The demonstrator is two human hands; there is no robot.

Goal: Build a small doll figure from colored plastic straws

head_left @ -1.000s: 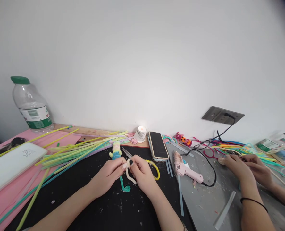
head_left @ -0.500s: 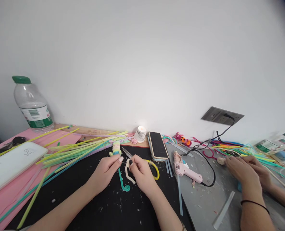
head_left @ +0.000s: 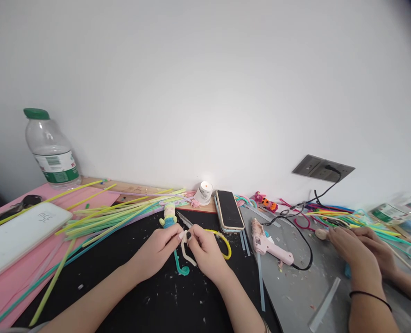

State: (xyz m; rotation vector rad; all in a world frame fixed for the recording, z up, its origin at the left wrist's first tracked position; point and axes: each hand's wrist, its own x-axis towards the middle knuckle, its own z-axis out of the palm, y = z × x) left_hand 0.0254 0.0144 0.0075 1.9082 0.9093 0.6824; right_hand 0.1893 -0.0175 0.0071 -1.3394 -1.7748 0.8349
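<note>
My left hand (head_left: 160,249) is closed, its thumb and finger pinched at the top of a short cream pipe cleaner (head_left: 188,253). My right hand (head_left: 205,252), also closed, grips the same piece from the right, close to the left fingertips. A small pipe-cleaner figure (head_left: 169,217) with a cream-yellow top and blue body lies partly under my left hand. From below that hand a teal pipe cleaner (head_left: 181,269) runs down and ends in a curl. Scissors with a yellow handle (head_left: 229,247) lie behind and beneath my right hand, their blade pointing up-left.
Pipe cleaners (head_left: 108,219), a white power bank (head_left: 25,236) and a bottle (head_left: 54,157) are on the left. A paper cup (head_left: 203,193) and phone (head_left: 229,210) stand behind. Rightward are a pink glue gun (head_left: 271,247), its cord, glue sticks (head_left: 325,305) and another person's hands (head_left: 358,249).
My left hand has shifted right, from over the figure to the cream pipe cleaner, and its fingertips now meet those of my right hand. The view has shifted slightly.
</note>
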